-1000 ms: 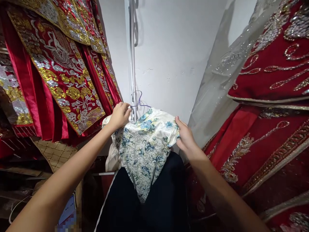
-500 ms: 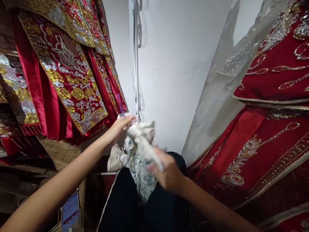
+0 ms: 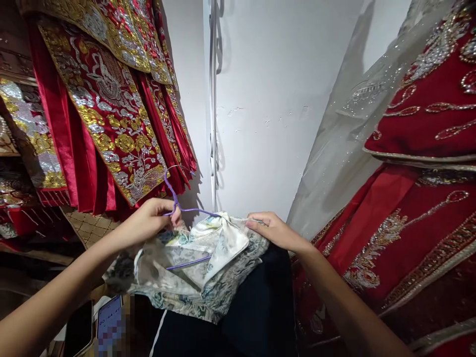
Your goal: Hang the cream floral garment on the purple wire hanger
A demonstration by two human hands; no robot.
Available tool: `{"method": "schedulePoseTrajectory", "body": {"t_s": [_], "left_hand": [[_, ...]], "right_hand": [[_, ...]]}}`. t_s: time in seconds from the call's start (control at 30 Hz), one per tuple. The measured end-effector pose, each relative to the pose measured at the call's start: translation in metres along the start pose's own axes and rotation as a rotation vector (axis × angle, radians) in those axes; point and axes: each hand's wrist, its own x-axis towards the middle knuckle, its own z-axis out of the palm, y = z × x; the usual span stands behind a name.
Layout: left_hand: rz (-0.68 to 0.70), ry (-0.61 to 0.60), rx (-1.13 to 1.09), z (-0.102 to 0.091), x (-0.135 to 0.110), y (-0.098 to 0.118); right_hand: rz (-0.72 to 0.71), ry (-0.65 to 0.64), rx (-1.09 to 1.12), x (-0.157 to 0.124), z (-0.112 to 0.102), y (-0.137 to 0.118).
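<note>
Inside the flowered garment [image 3: 223, 275], which is held above the dark trousers [image 3: 260, 307] with its opening turned upward, the lower bar of the purple hanger [image 3: 188, 263] can be seen. The hanger is gripped just below its hook by the curled fingers of the left hand [image 3: 158, 220], while an upper edge of the cloth is pinched between thumb and fingers of the right hand [image 3: 273, 229]. Compared with one second ago, when the patterned front was spread flat, the garment is now gathered, its pale inside is exposed, and the hook is tilted leftward.
</note>
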Motion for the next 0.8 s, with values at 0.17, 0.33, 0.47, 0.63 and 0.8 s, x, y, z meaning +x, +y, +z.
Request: {"method": "schedulePoseTrajectory", "body": {"t_s": [0.17, 0.33, 0.47, 0.63, 0.8], "left_hand": [[0.321, 0.691, 0.104, 0.003, 0.023, -0.013], [0.427, 0.756, 0.044, 0.065, 0.020, -0.024], [0.075, 0.342, -0.082, 0.121, 0.029, -0.059], [-0.115, 0.258, -0.082, 0.152, 0.050, -0.100], [-0.054, 0.276, -0.085, 0.182, 0.041, -0.111]], "right_hand": [[0.034, 0.320, 0.242, 0.040, -0.012, 0.001], [0.016, 0.552, 0.427, 0.109, -0.025, 0.015], [-0.004, 0.710, 0.434, 0.125, -0.026, 0.032], [0.036, 0.748, 0.523, 0.087, -0.027, 0.058], [0.048, 0.780, 0.482, 0.055, -0.023, 0.078]]}}
